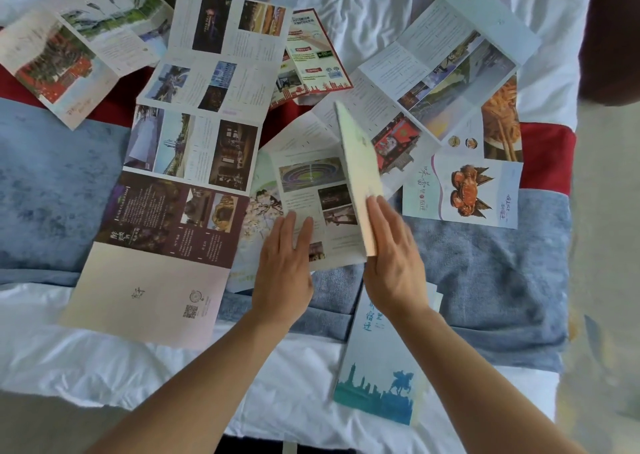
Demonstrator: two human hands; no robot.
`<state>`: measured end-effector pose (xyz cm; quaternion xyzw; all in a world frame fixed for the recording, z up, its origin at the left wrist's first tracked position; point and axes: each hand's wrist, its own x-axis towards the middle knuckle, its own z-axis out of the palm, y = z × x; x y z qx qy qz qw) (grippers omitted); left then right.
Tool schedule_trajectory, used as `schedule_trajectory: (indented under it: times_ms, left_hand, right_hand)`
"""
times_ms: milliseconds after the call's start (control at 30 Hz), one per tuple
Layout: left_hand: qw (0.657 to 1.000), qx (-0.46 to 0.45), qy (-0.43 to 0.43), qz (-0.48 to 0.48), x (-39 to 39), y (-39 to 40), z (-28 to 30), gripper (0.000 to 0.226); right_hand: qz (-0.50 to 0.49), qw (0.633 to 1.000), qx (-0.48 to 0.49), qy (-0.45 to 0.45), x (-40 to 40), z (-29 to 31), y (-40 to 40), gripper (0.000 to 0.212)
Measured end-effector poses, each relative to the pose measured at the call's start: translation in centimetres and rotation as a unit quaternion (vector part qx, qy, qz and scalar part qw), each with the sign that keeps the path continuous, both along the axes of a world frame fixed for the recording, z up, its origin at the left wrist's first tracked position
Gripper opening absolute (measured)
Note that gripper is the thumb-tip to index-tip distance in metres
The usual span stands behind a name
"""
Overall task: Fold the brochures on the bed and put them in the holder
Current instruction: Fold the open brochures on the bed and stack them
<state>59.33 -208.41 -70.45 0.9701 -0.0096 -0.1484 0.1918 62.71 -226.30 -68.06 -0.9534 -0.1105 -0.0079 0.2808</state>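
Several unfolded brochures lie spread over the bed. A brochure [313, 190] with photo panels lies in the middle. My left hand [285, 266] presses flat on its lower left part, fingers together. My right hand [393, 263] holds the brochure's right flap [358, 162], which stands tilted up over the page. A long purple and white brochure [180, 176] stretches along the left. A folded brochure [379, 377] with a blue skyline lies under my right forearm. No holder is in view.
A crab brochure [464, 190] lies right of my hands. A long pale blue brochure [446, 69] runs to the upper right. A red-bordered leaflet [311, 55] lies at centre top. Blue runner [52, 190] and white sheet [104, 367] cover the bed; its edge is on the right.
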Motion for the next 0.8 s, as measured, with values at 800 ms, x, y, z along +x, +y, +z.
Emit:
schedule_trajectory:
  times_ms: [800]
  left_hand:
    - [0.997, 0.036, -0.027, 0.062, -0.4, 1.1, 0.1, 0.086]
  right_hand:
    - [0.022, 0.982, -0.176, 0.062, -0.6, -2.4, 2.5, 0.058]
